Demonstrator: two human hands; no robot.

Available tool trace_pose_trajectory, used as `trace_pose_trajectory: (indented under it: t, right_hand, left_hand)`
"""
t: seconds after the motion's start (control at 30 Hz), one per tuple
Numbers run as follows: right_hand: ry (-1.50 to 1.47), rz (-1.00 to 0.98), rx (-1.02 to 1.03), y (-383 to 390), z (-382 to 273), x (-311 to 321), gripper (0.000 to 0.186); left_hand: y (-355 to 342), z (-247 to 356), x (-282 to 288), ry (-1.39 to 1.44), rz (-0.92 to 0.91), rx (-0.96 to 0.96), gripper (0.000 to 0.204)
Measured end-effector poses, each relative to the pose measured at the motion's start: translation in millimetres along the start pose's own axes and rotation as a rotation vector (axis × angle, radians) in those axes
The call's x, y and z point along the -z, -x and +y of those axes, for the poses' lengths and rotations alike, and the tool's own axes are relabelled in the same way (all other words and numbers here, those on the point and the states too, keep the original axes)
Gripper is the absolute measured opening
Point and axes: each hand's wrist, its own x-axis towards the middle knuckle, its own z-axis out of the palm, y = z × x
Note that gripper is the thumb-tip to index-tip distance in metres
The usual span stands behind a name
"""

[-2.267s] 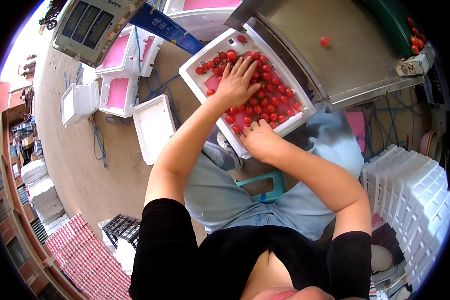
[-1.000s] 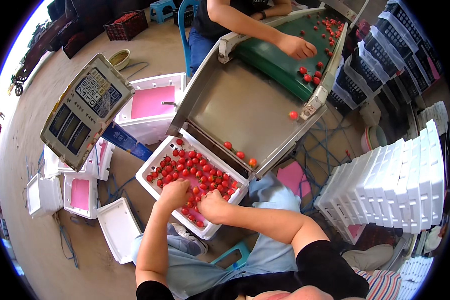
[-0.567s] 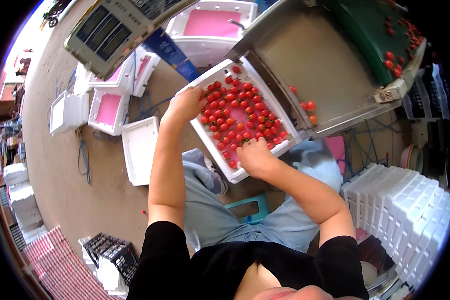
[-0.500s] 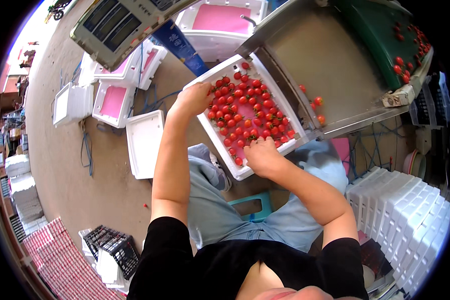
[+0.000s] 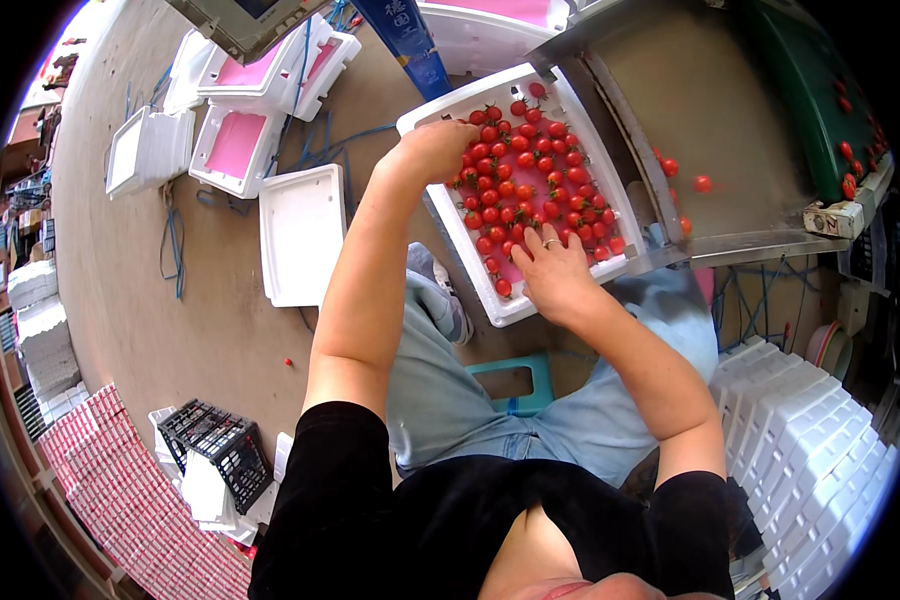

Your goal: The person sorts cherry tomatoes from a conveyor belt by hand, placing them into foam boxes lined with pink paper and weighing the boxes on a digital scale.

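A white foam box [image 5: 510,311] with a pink bottom lies tilted in front of me, holding a loose layer of red cherry tomatoes [image 5: 524,160] with green stems. My left hand [image 5: 435,152] reaches over the box's left rim, its fingertips among the tomatoes; its fingers are partly hidden, so whether it grips one is unclear. Near the front end of the box, my right hand [image 5: 558,275] rests on the tomatoes with fingers spread, a ring on one of them. No tomato shows lifted in it.
Right of the box is a metal tray [image 5: 710,110] with a few tomatoes, beside a green chute [image 5: 795,90]. White lidded boxes [image 5: 770,430] are stacked at my right. A white lid [image 5: 302,235], a black crate [image 5: 215,445] and pink-lined boxes [image 5: 235,145] stand left; a turquoise stool [image 5: 540,385] is below me.
The view has shifted, so the box appears higher and further right. My right hand's fingers have spread over the tomatoes. My left hand stays at the left rim, reaching slightly further in.
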Motion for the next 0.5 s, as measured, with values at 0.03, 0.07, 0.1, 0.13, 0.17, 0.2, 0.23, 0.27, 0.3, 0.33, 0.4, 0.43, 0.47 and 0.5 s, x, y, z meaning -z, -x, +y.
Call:
trace_pose_trajectory:
  t: [0.03, 0.07, 0.1, 0.13, 0.17, 0.2, 0.23, 0.27, 0.3, 0.33, 0.4, 0.43, 0.47, 0.5]
  right_hand:
    - [-0.003, 0.036, 0.001, -2.3, 0.3, 0.5, 0.060]
    - [-0.007, 0.071, 0.001, -4.5, 0.5, 0.7, 0.063]
    - [-0.011, 0.081, 0.010, -7.0, -0.5, 0.0, 0.063]
    - [-0.015, 0.091, 0.019, -9.6, -1.6, -1.9, 0.062]
    - [-0.020, 0.101, 0.028, -11.1, -2.7, -2.6, 0.062]
    - [-0.023, 0.043, 0.064, -10.7, -4.3, -4.1, 0.062]
    - [-0.026, -0.015, 0.100, -10.3, -6.4, -5.1, 0.061]
    - [-0.030, -0.073, 0.135, -9.6, -8.0, -5.7, 0.061]
    - [-0.005, -0.062, 0.164, -7.9, -9.1, -5.8, 0.057]
    - [-0.026, -0.015, 0.199, -4.6, -10.0, -7.4, 0.048]
    - [-0.067, 0.085, 0.270, 1.1, -11.7, -6.0, 0.033]
    - [-0.108, 0.044, 0.289, 2.1, -12.4, -1.9, 0.031]
    - [-0.149, 0.002, 0.308, 2.2, -13.5, 3.2, 0.030]
    - [-0.190, -0.040, 0.323, 2.2, -14.4, 7.5, 0.029]
  left_hand:
    - [2.0, 0.2, 2.6, -0.006, 0.010, 0.004, 0.044]
    - [3.8, 0.4, 5.5, -0.011, 0.020, 0.007, 0.045]
    - [6.4, 0.0, 7.7, -0.018, 0.031, 0.012, 0.045]
    - [6.0, -3.1, 5.0, -0.029, 0.059, -0.005, 0.045]
    - [4.1, -6.8, 0.8, -0.040, 0.087, -0.022, 0.045]
    - [5.2, -4.9, -0.9, -0.047, 0.109, -0.043, 0.045]
    - [5.5, -3.8, -1.1, -0.029, 0.074, -0.010, 0.046]
    - [4.5, -3.1, 0.3, -0.013, 0.037, 0.023, 0.047]
    - [5.6, -0.5, 1.4, 0.006, -0.001, 0.056, 0.048]
    - [6.1, -0.1, 0.7, -0.002, 0.004, 0.044, 0.048]
    - [6.3, -5.3, 1.4, -0.021, 0.019, 0.024, 0.048]
    - [4.9, -10.1, -1.4, -0.013, 0.034, 0.028, 0.048]
    - [4.6, -14.0, -3.7, -0.006, 0.042, 0.035, 0.047]
    - [3.6, -15.0, -4.8, 0.001, 0.050, 0.038, 0.047]
